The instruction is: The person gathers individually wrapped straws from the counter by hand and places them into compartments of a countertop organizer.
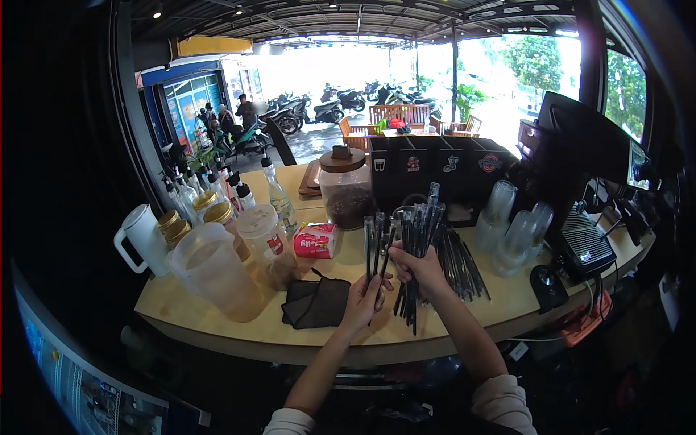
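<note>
Several wrapped black straws (375, 243) stand upright in my left hand (365, 299), whose fingers are closed round their lower part. Just to the right, my right hand (422, 272) grips a thicker bundle of wrapped black straws (417, 230) around the middle, the ends sticking out above and below the fist. More loose black straws (465, 272) lie fanned on the counter behind and right of my right hand. A folded dark cloth (316, 301) lies left of my left hand, apart from it.
On the wooden counter (348, 349) are a plastic pitcher (217, 272), a lidded tub (268, 243), a red-and-white packet (315, 241), syrup bottles (278, 196), a wooden-lidded jar (346, 190), a black organizer (435, 170), stacked clear cups (496, 217) and a machine (589, 243) at right.
</note>
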Motion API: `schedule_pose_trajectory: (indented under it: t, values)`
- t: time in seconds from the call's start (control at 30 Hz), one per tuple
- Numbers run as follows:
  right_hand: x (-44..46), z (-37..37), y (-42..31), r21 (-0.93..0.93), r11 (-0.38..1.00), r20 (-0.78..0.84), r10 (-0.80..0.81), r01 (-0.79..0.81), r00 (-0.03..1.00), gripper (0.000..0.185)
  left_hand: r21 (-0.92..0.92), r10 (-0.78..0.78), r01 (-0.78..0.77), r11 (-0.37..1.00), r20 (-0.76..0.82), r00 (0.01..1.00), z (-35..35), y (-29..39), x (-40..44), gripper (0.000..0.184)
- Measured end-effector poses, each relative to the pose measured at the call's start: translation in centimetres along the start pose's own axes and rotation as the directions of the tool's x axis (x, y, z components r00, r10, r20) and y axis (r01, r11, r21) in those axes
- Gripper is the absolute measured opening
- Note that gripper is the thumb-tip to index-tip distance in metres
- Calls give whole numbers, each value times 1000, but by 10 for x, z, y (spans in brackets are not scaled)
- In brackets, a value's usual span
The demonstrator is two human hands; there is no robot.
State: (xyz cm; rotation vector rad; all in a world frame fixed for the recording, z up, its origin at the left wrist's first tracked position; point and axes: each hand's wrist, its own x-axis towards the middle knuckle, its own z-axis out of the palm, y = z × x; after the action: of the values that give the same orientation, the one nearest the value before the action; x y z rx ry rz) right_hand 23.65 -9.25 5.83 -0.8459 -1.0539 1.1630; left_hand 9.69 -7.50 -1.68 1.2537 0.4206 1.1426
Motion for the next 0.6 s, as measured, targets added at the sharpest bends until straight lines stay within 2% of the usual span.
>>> schedule_pose_trajectory:
  t: [0.13,0.23,0.27,0.3,0.33,0.4,0.47,0.5,0.53,0.57,0.6]
  values:
    - [-1,1,-2,-1,1000,39,-10,10,999,19,72,2,-5,997,38,999,-2,-2,0,30]
    - [1,0,-1,-78,997,22,-10,11,1000,18,58,-19,18,998,18,1000,-3,-1,0,33]
    - [1,1,-3,-31,994,-49,-102,100,994,17,58,-17,16,998,17,1000,-5,-3,3,33]
    - [0,2,-7,10,981,-122,-189,191,974,16,82,27,-22,996,-67,997,-8,-7,7,34]
    - [-1,3,-12,9,982,-118,-188,190,975,16,108,73,-57,993,-150,986,-12,-13,11,36]
    - [-6,3,-25,-41,944,-79,-330,327,941,14,139,68,-44,989,-176,982,-28,-20,15,37]
    - [-12,5,-23,-109,927,-39,-364,358,931,14,172,107,-57,983,-298,948,-38,-28,21,36]
    - [-15,7,-19,-183,892,0,-422,414,907,14,94,114,-87,992,-340,933,-35,-26,24,36]
    - [-17,10,-14,-253,846,42,-474,468,879,15,94,117,-90,991,-341,933,-35,-23,25,36]
    - [-16,15,-7,-325,763,43,-578,559,815,11,-33,-6,-5,999,-320,948,-35,-20,25,36]
    - [-17,13,-3,-325,763,44,-578,559,815,11,-156,-127,85,984,-283,951,-34,-15,25,36]
